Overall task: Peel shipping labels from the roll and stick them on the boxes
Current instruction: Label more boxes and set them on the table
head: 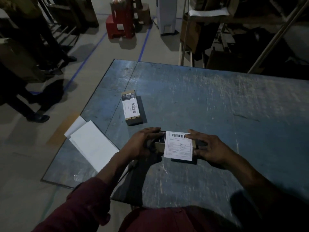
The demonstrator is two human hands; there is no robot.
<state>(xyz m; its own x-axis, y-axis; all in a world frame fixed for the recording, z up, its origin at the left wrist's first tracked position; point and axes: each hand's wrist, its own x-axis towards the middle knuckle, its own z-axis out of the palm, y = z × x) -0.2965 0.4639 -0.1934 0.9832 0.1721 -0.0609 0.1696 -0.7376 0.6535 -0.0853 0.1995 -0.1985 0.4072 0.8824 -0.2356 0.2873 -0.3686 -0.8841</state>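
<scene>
Dim warehouse, worn blue table (209, 101). At lower centre, left hand (142, 144) grips the box (159, 146), its length running left-right; right hand (209, 148), fingers straight, presses the label (178, 145) flat.

Near box (159, 145) left end hidden under left hand (143, 143); label (178, 145) print too small to read; standing person (25, 52) cut off by frame edge.
</scene>
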